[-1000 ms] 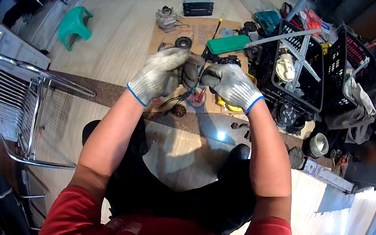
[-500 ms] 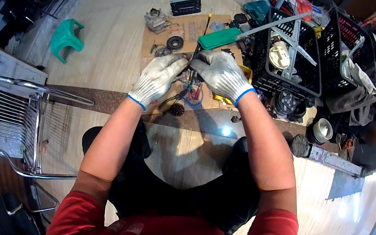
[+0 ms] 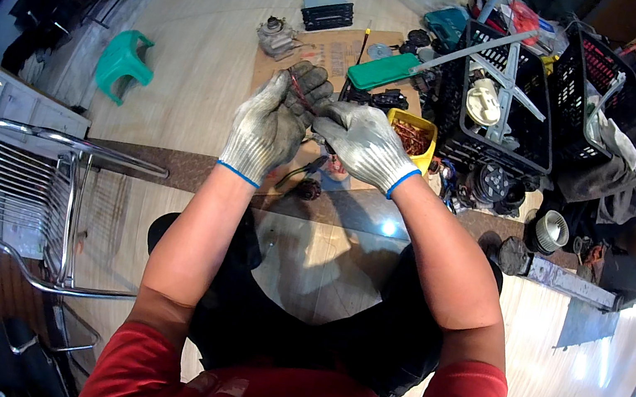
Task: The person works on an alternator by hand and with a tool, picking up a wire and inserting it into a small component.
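Both of my hands wear grey-white knitted gloves with blue cuffs. My left hand (image 3: 272, 123) is turned palm up, fingers loosely curled, with a thin reddish wire (image 3: 299, 92) lying across it. My right hand (image 3: 365, 141) pinches near the wire's lower end, thumb and forefinger together, close against the left hand's fingers. Just right of my right hand, a yellow bin (image 3: 424, 159) holds copper-coloured scraps. Below the hands, pliers with dark handles (image 3: 301, 171) and a small dark round part (image 3: 307, 189) lie on the floor.
A cardboard sheet (image 3: 273, 65) bears a metal motor part (image 3: 277, 38) and a green-headed tool (image 3: 384, 72). Black crates (image 3: 503, 149) full of parts stand at the right. Farther left are a green stool (image 3: 123, 65) and a metal-framed chair (image 3: 16, 190).
My left hand has turned from palm down to palm up, showing the wire across it. My right hand has shifted slightly right and down, uncovering more of the yellow bin.
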`<state>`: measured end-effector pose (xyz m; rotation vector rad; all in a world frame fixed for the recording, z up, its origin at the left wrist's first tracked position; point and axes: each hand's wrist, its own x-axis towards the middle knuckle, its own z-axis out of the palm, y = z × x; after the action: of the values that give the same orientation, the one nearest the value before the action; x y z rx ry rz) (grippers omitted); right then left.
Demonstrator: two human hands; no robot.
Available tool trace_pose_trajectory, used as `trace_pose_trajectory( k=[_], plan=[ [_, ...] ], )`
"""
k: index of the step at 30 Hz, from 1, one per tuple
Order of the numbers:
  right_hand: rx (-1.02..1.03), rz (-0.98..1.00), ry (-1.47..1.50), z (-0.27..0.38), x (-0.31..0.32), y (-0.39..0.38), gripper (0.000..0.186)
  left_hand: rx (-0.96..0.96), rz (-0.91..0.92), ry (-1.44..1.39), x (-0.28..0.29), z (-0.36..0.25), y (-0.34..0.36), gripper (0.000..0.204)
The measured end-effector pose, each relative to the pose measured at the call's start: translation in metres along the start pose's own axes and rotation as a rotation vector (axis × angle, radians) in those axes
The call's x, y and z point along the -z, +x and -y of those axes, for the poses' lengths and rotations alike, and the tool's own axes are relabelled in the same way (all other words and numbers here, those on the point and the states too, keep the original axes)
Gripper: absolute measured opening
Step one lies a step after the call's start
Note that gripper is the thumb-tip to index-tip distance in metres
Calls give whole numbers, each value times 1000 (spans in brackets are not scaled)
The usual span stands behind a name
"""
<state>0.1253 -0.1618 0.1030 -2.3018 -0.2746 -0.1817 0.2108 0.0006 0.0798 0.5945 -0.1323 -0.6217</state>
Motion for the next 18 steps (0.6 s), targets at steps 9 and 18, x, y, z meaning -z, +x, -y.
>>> trace_pose_trajectory(
  k=[9,18],
  plan=[
    [-63,87,-64,-7,4,1,26,63,86,-71,3,-11,-3,42],
    [-57,155,-207,-33,32,3,31,339,230,967,-14,-26,-22,37]
  ],
)
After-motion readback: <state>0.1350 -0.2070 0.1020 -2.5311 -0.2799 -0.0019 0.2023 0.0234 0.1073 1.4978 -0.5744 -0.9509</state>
